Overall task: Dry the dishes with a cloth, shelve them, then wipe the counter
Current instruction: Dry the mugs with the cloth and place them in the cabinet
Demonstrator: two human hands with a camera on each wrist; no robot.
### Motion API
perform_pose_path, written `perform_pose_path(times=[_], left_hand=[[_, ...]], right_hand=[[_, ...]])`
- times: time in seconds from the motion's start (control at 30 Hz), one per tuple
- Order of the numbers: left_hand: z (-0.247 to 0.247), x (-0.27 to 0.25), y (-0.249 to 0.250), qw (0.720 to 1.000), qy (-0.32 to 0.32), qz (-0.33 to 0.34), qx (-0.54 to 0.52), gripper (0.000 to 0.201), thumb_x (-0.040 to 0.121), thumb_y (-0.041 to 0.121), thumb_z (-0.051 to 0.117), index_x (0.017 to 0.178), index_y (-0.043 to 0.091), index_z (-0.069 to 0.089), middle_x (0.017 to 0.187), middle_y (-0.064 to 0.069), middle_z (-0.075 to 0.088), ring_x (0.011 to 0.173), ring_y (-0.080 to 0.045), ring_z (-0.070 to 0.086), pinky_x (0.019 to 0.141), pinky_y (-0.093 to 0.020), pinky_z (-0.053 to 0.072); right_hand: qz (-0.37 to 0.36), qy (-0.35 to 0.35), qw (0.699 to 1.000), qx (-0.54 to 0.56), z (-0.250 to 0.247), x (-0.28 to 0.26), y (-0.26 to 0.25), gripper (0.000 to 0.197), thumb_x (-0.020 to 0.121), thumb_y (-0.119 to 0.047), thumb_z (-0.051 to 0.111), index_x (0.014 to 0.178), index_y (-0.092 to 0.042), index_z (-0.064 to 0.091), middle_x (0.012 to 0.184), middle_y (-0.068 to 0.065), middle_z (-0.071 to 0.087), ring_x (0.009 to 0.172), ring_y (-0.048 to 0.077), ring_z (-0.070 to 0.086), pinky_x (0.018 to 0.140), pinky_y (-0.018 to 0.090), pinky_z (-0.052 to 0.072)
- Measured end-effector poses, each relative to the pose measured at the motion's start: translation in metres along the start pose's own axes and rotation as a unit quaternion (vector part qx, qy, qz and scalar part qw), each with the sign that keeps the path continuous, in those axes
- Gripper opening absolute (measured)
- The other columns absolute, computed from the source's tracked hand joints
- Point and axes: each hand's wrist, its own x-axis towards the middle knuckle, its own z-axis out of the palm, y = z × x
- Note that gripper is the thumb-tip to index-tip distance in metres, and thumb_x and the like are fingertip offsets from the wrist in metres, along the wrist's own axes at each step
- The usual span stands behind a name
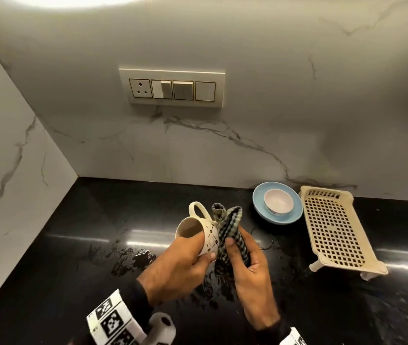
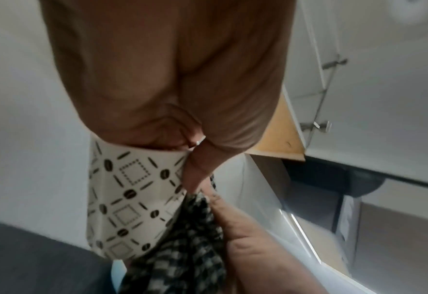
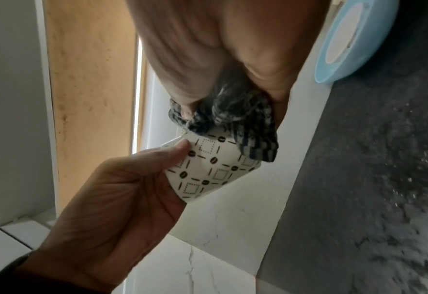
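bowl (image 1: 278,200) on plate (image 1: 285,219), rack (image 1: 335,232) to right

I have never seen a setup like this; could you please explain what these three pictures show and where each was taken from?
No machine here: a person wears three cameras. One picture comes from the head, looking down at a counter; the other two come from the wrists, looking along each hand. The left hand grips a patterned mug, and the right hand holds a checked cloth against its side. On the counter lie splashes of water, a blue plate with a bowl in it, and a cream rack beside that.
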Motion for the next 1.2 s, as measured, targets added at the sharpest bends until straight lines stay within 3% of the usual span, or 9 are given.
perform_pose_path(times=[0.27, 0.37, 0.47, 0.57, 0.67, 0.77, 0.9, 1.07, 1.2], left_hand=[[0.014, -0.004, -0.01, 0.999, 0.046, 0.015, -0.018, 0.038, 0.093, 0.0, 0.059, 0.102, 0.038, 0.062, 0.098, 0.015, 0.072, 0.089, 0.003, 0.067, 0.077, -0.012, 0.05], [0.016, -0.007, -0.013, 0.995, 0.087, 0.016, -0.055, 0.034, 0.098, 0.001, 0.062, 0.11, 0.033, 0.064, 0.091, 0.018, 0.075, 0.08, -0.005, 0.069, 0.07, -0.021, 0.054], [0.015, -0.008, -0.008, 0.985, 0.101, 0.014, -0.14, 0.027, 0.105, 0.009, 0.061, 0.129, 0.019, 0.064, 0.12, 0.009, 0.077, 0.111, -0.015, 0.073, 0.092, -0.032, 0.061], [0.005, -0.006, -0.005, 0.983, 0.103, 0.003, -0.154, 0.025, 0.105, 0.012, 0.062, 0.128, 0.02, 0.063, 0.117, 0.003, 0.076, 0.112, -0.02, 0.072, 0.093, -0.038, 0.062], [-0.006, -0.002, -0.001, 0.997, -0.01, 0.059, 0.047, 0.03, 0.104, 0.026, 0.061, 0.133, 0.022, 0.058, 0.129, 0.007, 0.069, 0.124, -0.008, 0.059, 0.105, -0.036, 0.051], [-0.01, 0.0, 0.005, 0.922, -0.114, 0.079, 0.361, 0.049, 0.107, 0.038, 0.045, 0.151, 0.016, 0.043, 0.148, 0.001, 0.058, 0.142, -0.015, 0.044, 0.128, -0.035, 0.019], [-0.004, -0.003, 0.007, 0.94, -0.104, 0.012, 0.325, 0.035, 0.11, 0.038, 0.044, 0.139, 0.017, 0.045, 0.123, -0.004, 0.07, 0.103, -0.02, 0.067, 0.093, -0.032, 0.056], [0.005, -0.005, -0.003, 0.994, 0.015, 0.028, 0.108, 0.028, 0.087, 0.012, 0.057, 0.114, 0.017, 0.062, 0.097, -0.003, 0.075, 0.085, -0.021, 0.07, 0.074, -0.038, 0.058], [0.01, -0.012, 0.0, 0.995, 0.094, 0.015, -0.034, 0.019, 0.096, 0.005, 0.065, 0.109, 0.019, 0.068, 0.089, 0.003, 0.076, 0.075, -0.012, 0.07, 0.064, -0.029, 0.056]], right_hand=[[-0.178, -0.042, 0.941, -0.286, 0.017, -0.002, -0.01, 0.037, 0.103, -0.032, 0.065, 0.138, -0.046, 0.065, 0.152, -0.021, 0.053, 0.148, 0.007, 0.043, 0.118, 0.033, 0.037], [-0.166, -0.034, 0.95, -0.262, 0.011, 0.007, -0.015, 0.034, 0.104, -0.029, 0.065, 0.132, -0.049, 0.066, 0.142, -0.023, 0.061, 0.14, 0.003, 0.051, 0.115, 0.03, 0.043], [-0.082, 0.026, 0.979, -0.183, 0.0, 0.015, -0.016, 0.03, 0.104, -0.034, 0.065, 0.128, -0.052, 0.065, 0.127, -0.021, 0.07, 0.121, -0.001, 0.065, 0.102, 0.028, 0.055], [-0.098, 0.003, 0.979, -0.181, 0.008, 0.003, -0.013, 0.036, 0.104, -0.032, 0.064, 0.138, -0.043, 0.064, 0.135, -0.018, 0.066, 0.126, 0.003, 0.063, 0.099, 0.02, 0.054], [-0.079, 0.026, 0.99, -0.115, 0.009, 0.0, -0.01, 0.035, 0.104, -0.029, 0.063, 0.137, -0.041, 0.065, 0.133, -0.015, 0.07, 0.124, 0.005, 0.066, 0.096, 0.022, 0.057], [-0.006, 0.034, 0.999, -0.039, 0.001, 0.004, -0.004, 0.031, 0.104, -0.031, 0.062, 0.133, -0.041, 0.067, 0.127, -0.015, 0.074, 0.119, 0.007, 0.069, 0.093, 0.022, 0.058], [-0.017, 0.037, 0.996, -0.082, 0.002, 0.003, 0.004, 0.032, 0.104, -0.039, 0.063, 0.135, -0.045, 0.066, 0.134, -0.013, 0.07, 0.125, 0.009, 0.066, 0.104, 0.044, 0.057], [-0.183, -0.015, 0.961, -0.206, 0.03, -0.011, -0.012, 0.039, 0.105, -0.022, 0.064, 0.14, -0.041, 0.063, 0.151, -0.017, 0.055, 0.145, 0.014, 0.048, 0.117, 0.051, 0.043], [-0.167, -0.013, 0.955, -0.246, 0.017, 0.0, -0.012, 0.034, 0.108, -0.03, 0.059, 0.138, -0.046, 0.062, 0.146, -0.021, 0.06, 0.146, 0.014, 0.048, 0.121, 0.049, 0.038]])
